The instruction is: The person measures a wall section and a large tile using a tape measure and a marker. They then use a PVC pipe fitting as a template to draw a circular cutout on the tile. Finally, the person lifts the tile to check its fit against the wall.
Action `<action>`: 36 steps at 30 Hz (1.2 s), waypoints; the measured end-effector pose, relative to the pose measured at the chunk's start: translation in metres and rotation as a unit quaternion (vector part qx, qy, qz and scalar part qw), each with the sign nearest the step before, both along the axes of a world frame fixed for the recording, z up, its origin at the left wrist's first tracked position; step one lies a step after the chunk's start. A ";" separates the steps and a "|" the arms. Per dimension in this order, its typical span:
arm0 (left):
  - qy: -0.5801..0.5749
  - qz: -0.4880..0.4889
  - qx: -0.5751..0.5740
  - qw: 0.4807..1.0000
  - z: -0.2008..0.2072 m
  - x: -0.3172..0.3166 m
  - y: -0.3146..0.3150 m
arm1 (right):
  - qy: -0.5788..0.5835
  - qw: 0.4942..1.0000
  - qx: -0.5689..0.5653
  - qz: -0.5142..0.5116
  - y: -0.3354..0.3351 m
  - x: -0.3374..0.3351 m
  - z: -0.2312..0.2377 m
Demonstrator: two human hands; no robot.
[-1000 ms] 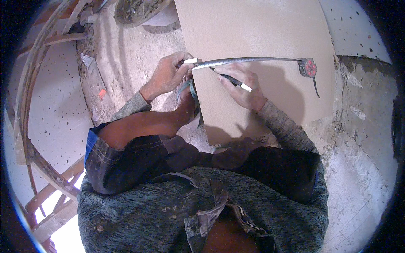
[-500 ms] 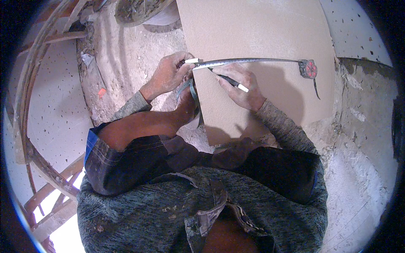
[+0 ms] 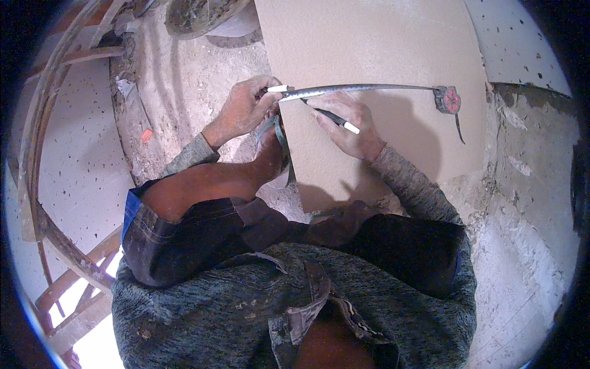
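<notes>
A wide beige board (image 3: 375, 37) lies in front of me, with a tape measure (image 3: 447, 100) in a black and red case resting on its right part. The tape's blade (image 3: 369, 87) stretches leftward across the board to its left edge. There my left hand (image 3: 243, 111) is closed in a pinch on the blade's end, beside a small white piece (image 3: 278, 88) that looks like a marker cap. Just below the blade, my right hand (image 3: 355, 126) grips a black marker (image 3: 334, 117) with a white end. The marker's tip is near the blade, close to the board's left edge.
At the top left stands a bucket (image 3: 243, 24) with a dirty rim. Bent wooden strips (image 3: 32, 141) and a speckled white panel (image 3: 83, 123) are on the left. My bare foot (image 3: 270, 144) in a strapped sandal sits beside the board's left edge. Rough plaster lies right.
</notes>
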State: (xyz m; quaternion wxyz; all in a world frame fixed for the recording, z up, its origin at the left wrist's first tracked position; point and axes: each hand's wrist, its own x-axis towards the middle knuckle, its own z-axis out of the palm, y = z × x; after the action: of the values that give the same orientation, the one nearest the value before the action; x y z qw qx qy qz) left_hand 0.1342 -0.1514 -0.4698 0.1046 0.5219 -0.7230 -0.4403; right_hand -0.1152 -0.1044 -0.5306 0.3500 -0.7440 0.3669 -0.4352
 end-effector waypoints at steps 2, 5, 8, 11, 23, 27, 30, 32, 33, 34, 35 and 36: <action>0.001 0.004 0.007 1.000 0.000 0.000 0.000 | 0.000 1.000 0.000 0.004 0.000 -0.001 0.001; 0.001 0.003 0.012 1.000 -0.002 0.001 -0.001 | -0.005 1.000 0.005 0.008 0.000 -0.001 0.001; 0.000 0.008 0.018 1.000 -0.001 0.001 -0.001 | -0.005 1.000 0.008 0.007 0.002 0.000 -0.004; 0.001 0.000 -0.001 1.000 -0.003 0.002 0.000 | -0.005 1.000 0.021 0.000 0.004 0.000 -0.002; 0.017 0.015 0.033 0.999 -0.003 0.002 0.001 | 0.004 1.000 0.012 -0.003 0.002 0.000 0.001; 0.000 0.007 0.017 1.000 -0.004 0.003 0.000 | 0.025 0.999 0.028 -0.014 0.005 0.000 0.003; -0.006 0.001 0.019 1.000 -0.005 0.003 -0.001 | 0.010 0.999 0.033 -0.019 0.004 0.002 0.007; -0.004 0.001 0.019 1.000 -0.006 0.003 -0.001 | -0.005 0.999 0.024 -0.023 0.003 0.003 0.006; -0.004 0.002 0.019 1.000 -0.006 0.003 -0.001 | -0.007 0.999 0.018 -0.027 0.003 0.003 0.005; -0.008 0.000 0.009 1.000 -0.004 0.003 -0.001 | -0.008 0.999 0.012 -0.030 0.003 0.004 0.004; -0.011 -0.002 0.000 1.000 -0.005 0.003 -0.001 | 0.005 0.999 0.019 -0.028 0.004 0.003 0.004; -0.013 -0.004 -0.009 1.000 -0.005 0.003 -0.001 | 0.019 0.999 0.027 -0.027 0.006 0.002 0.004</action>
State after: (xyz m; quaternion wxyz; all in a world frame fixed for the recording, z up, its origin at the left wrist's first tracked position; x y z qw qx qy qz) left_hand 0.1374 -0.1520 -0.4749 0.0975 0.5238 -0.7304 -0.4274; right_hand -0.1137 -0.0989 -0.5261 0.3515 -0.7321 0.4047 -0.4203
